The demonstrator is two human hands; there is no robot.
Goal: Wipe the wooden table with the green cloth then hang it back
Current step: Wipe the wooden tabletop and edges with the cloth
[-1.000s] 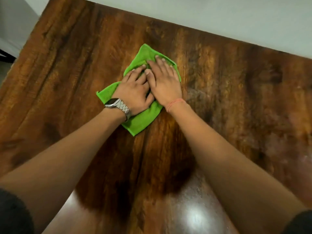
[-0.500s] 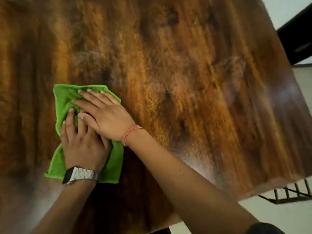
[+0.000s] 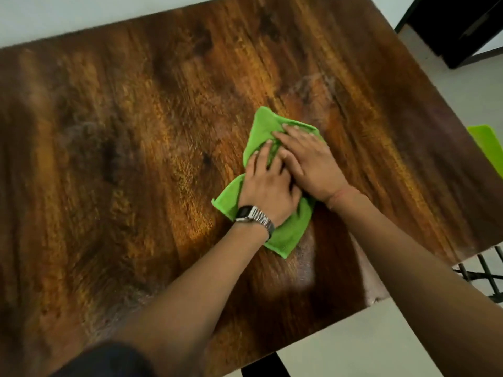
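The green cloth (image 3: 291, 232) lies folded on the dark wooden table (image 3: 122, 164), right of the middle. My left hand (image 3: 268, 187), with a metal watch on its wrist, presses flat on the cloth's near half. My right hand (image 3: 310, 161) lies beside it with straight fingers on the far half, partly over my left fingers. Both palms hide the cloth's middle.
The table's right edge and near right corner are close to my hands. A bright green object (image 3: 488, 145) shows past the right edge, a black metal rack (image 3: 484, 270) below it, and dark furniture (image 3: 457, 25) at the top right. Pale floor lies around.
Both hands have slid the cloth across the table from the left part of the view to right of the middle; the view has swung as well.
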